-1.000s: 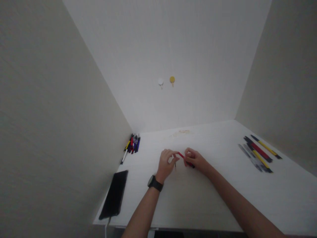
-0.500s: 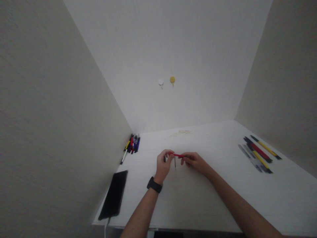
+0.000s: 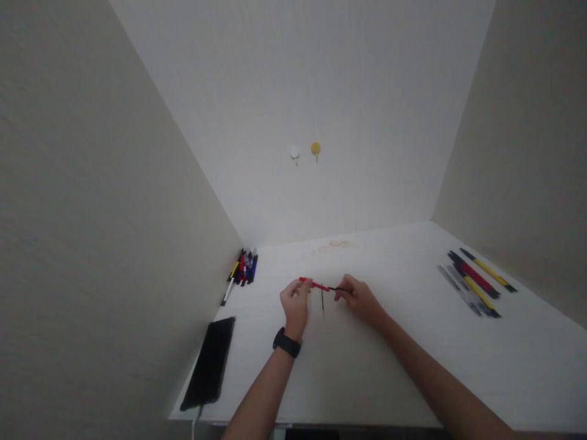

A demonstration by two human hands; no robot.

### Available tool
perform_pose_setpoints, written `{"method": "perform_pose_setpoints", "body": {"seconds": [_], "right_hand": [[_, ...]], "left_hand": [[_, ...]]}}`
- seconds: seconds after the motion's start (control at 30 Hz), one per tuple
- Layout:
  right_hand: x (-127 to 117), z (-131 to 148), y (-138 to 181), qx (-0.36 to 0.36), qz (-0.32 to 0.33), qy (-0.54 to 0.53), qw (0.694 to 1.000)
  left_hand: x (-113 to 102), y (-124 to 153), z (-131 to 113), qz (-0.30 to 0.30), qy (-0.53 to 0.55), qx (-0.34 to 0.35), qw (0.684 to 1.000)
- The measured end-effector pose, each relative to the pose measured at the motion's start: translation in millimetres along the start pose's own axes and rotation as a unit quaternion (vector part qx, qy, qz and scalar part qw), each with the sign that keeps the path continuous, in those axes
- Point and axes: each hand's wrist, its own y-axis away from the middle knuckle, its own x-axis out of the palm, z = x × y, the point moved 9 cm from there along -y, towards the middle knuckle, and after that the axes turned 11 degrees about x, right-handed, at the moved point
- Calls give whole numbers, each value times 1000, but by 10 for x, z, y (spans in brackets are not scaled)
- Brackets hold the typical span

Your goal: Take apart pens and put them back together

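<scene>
My left hand (image 3: 295,299), with a black watch on its wrist, pinches a red pen barrel (image 3: 320,286) that points to the right. My right hand (image 3: 359,297) is closed on a thin black pen part (image 3: 337,289). That part's left tip meets the right end of the red barrel; whether it sits inside cannot be made out. Just below the barrel, between my hands, a thin dark stick (image 3: 322,300) like a pen refill lies on the white table (image 3: 367,379). Fingers cover parts of both held pieces.
Several pens (image 3: 247,267) are bunched against the left wall. A black tablet-like slab (image 3: 208,363) with a white cable lies at the left edge. More pens and pen parts (image 3: 477,278) lie at the right. Two small hooks (image 3: 315,148) hang on the back wall.
My left hand has shifted slightly left, showing more of the red barrel. Black now shows between the barrel's right end and my right hand. The view has shifted a little.
</scene>
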Motion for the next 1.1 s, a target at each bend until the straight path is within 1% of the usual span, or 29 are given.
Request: {"method": "perform_pose_setpoints", "body": {"seconds": [0.1, 0.2, 0.3, 0.43, 0.57, 0.7, 0.9, 1.1], "right_hand": [[-53, -82, -31, 20, -38, 64, 997], [-42, -42, -21, -5, -66, 174, 983], [51, 27, 9, -40, -60, 259, 963], [114, 53, 30, -46, -65, 326, 942], [111, 75, 49, -40, -70, 337, 938], [111, 85, 70, -42, -51, 313, 948], [110, 62, 67, -53, -35, 281, 958], [95, -11, 16, -37, -29, 262, 964]], "left_hand": [[-83, -29, 15, -29, -4, 1, 1000], [-109, -35, -16, -43, -16, 11, 999], [-77, -27, -44, -36, -24, 14, 999], [-59, -28, -39, -32, -21, 6, 999], [-74, -34, 10, -42, -10, -6, 999], [-79, -35, 50, -49, 0, -17, 999], [-75, -36, 38, -50, 4, -13, 999], [-59, -36, 25, -43, -5, -10, 999]]}}
